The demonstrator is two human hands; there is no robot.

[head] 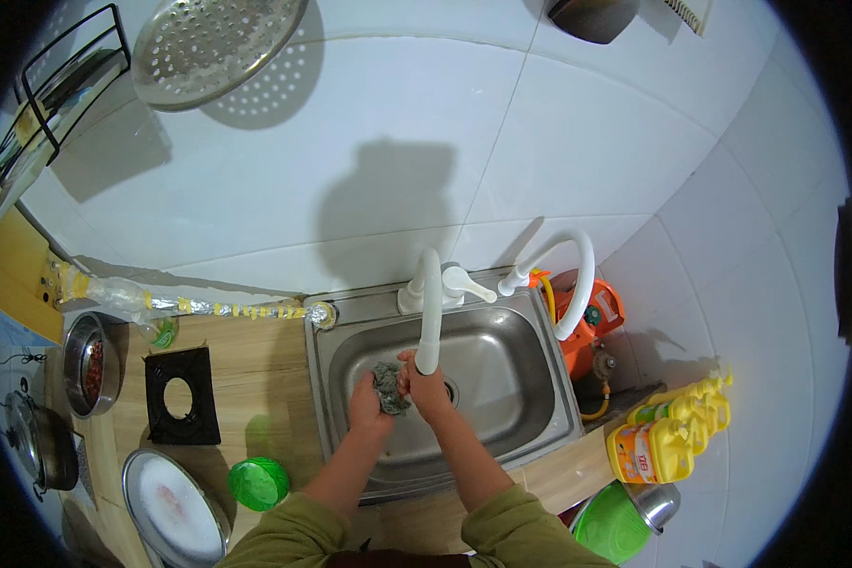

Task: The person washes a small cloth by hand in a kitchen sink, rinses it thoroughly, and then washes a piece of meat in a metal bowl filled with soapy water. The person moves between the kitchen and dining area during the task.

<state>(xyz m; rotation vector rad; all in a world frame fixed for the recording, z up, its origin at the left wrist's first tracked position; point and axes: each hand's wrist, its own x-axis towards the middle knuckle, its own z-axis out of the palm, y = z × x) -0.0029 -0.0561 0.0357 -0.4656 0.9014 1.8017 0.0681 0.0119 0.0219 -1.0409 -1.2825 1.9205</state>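
Over a stainless steel sink (511, 397), both of my hands are close together beneath the white curved faucet (432, 305). A grey-green scrunched scouring pad or cloth (388, 387) lies between them. My left hand (366, 406) grips it from the left side. Partly behind the faucet's tip, my right hand (423, 387) has its fingers at the pad's right edge; whether they hold it is unclear. The sink drain (451, 392) shows just right of my right hand. A white lever handle (472, 285) sits beside the faucet base.
Left on the wooden counter (270, 383) are a green bowl (258, 483), a round pan with whitish contents (174, 508), a black square burner plate (209, 419) and a metal bowl (106, 355) of reddish food. Right stand a second white spout (583, 277), an orange gas cylinder (580, 351) and yellow jugs (671, 461).
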